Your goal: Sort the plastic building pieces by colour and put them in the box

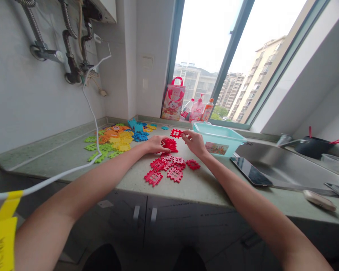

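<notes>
My left hand [156, 144] is curled round a small stack of joined red window tiles [170, 145] on the grey-green counter [203, 188]. My right hand [194, 143] pinches the edge of a single red tile [175, 133], held upright just above the stack. Several loose red tiles [169, 168] lie flat on the counter just in front of both hands.
A heap of green, yellow, orange and blue tiles [117, 141] lies to the left. A turquoise plastic tub [219, 139] stands right of my hands, then a dark phone [251, 171] and a steel sink [288, 165]. A white cable [73, 169] crosses the left counter. Bottles [199, 109] line the windowsill.
</notes>
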`<control>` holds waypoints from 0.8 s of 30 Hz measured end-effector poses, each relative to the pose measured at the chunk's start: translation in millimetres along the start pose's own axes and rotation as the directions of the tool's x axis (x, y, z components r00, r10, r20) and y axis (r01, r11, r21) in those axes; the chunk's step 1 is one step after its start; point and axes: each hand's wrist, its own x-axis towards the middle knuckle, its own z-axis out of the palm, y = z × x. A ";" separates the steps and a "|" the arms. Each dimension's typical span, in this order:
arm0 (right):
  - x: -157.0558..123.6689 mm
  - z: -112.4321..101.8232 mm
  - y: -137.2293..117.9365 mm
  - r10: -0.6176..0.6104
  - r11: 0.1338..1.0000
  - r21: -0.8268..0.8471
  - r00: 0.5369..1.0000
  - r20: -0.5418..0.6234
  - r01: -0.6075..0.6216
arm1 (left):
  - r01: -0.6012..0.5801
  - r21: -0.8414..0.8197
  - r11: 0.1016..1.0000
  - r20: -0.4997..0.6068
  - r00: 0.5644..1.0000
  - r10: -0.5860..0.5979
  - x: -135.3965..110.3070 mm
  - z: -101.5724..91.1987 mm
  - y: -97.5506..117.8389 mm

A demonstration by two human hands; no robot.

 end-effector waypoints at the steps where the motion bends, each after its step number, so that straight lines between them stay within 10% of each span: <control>1: 0.6 0.6 2.6 -0.001 1.000 0.019 1.000 -0.001 0.001 | -0.004 -0.004 1.000 0.003 1.000 0.004 -0.1 0.2 -0.2; 9: 0.8 5.4 3.0 0.165 0.819 0.530 0.975 0.151 -0.221 | -0.023 -0.034 0.999 0.001 1.000 0.023 -0.5 1.3 -1.7; 24: -4.9 14.5 5.5 0.036 0.930 0.353 0.984 0.177 -0.097 | 0.006 0.028 1.000 -0.007 1.000 -0.006 0.0 0.7 -1.7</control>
